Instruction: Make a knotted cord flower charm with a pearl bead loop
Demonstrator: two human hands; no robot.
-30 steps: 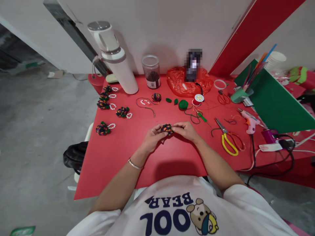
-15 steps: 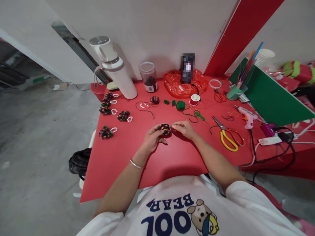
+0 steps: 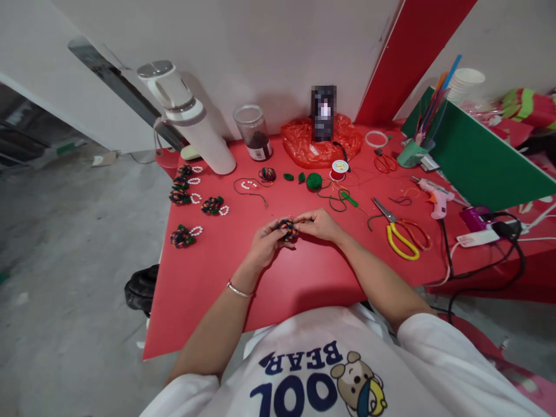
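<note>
While clear of table (image 3: pixel 200 301) edges, left hand (image 3: pixel 266 242) and right hand (image 3: pixel 321 225) at yarn piece (image 3: pixel 288 230)

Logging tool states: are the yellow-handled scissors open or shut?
Nearly shut: the scissors' blades lie together, though the handles stand apart.

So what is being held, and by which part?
A round, dark multicoloured yarn piece: the left hand grips its left side, the right hand touches its right edge.

White short-sleeved T-shirt (image 3: pixel 334 359), navy lettering, cartoon bear print; silver bangle (image 3: pixel 239 290), left wrist.
</note>
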